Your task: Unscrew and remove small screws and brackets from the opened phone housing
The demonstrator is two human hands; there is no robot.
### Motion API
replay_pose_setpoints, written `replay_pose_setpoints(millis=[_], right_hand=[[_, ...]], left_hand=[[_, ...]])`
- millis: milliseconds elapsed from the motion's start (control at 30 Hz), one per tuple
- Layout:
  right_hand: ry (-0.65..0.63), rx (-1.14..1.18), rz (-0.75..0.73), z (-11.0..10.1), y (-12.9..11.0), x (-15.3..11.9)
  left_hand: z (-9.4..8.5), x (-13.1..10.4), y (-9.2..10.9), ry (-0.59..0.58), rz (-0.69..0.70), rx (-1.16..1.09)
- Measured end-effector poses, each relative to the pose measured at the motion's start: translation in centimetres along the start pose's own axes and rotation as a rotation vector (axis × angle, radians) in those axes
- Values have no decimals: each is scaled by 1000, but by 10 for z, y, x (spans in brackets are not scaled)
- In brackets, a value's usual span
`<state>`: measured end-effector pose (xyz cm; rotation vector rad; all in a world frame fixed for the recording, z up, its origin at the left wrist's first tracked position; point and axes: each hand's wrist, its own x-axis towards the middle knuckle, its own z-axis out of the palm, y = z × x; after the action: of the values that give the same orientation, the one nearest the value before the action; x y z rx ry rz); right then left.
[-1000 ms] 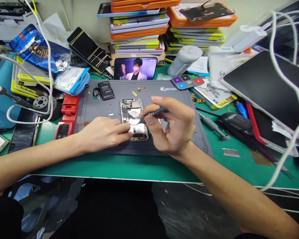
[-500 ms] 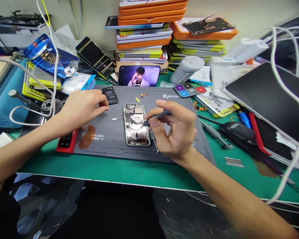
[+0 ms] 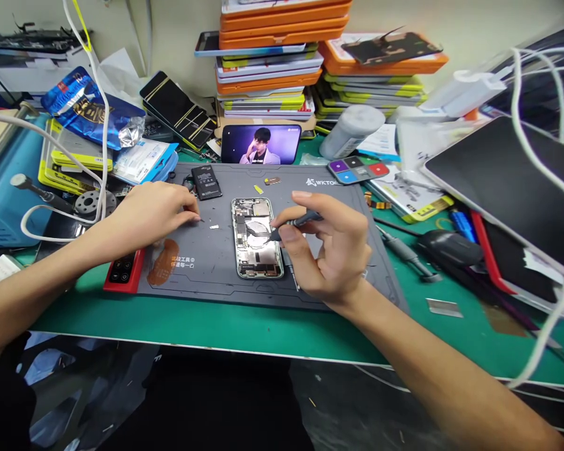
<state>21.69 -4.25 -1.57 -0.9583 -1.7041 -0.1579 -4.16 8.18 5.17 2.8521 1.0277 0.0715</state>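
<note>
An opened phone (image 3: 258, 254) with its inner parts bare lies on the grey mat (image 3: 216, 275). My right hand (image 3: 331, 241) pinches a dark screwdriver (image 3: 305, 218), whose tip points left over the phone's middle. Left of the phone, my left hand (image 3: 162, 210) is low over the mat with thumb and fingertips together; what they hold, if anything, is too small to name. A small white piece (image 3: 214, 227) lies between that hand and the phone. Behind the left fingertips rests a black battery (image 3: 207, 182). Small yellow and copper bits (image 3: 272, 181) lie behind the phone.
A phone playing a video (image 3: 261, 144) leans at the mat's back edge before stacked orange and yellow boxes (image 3: 270, 81). A red-cased phone (image 3: 125, 272) lies front left. At the right are a grey tool (image 3: 407, 254), a metal blade (image 3: 444, 307) and a white cable (image 3: 552, 300).
My left hand has moved slightly down and left, its fingertips lower over the mat. My right hand and the screwdriver have barely moved. The camera view has shifted a little.
</note>
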Motion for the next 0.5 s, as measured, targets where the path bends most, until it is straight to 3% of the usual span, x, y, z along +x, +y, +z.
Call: replay_pose_setpoints(millis=[200, 500], right_hand=[[-33, 19, -4, -1, 1, -1], [-41, 22, -2, -1, 1, 0]], left_hand=[[11, 3, -1, 98, 67, 2], [13, 3, -5, 47, 179, 44]])
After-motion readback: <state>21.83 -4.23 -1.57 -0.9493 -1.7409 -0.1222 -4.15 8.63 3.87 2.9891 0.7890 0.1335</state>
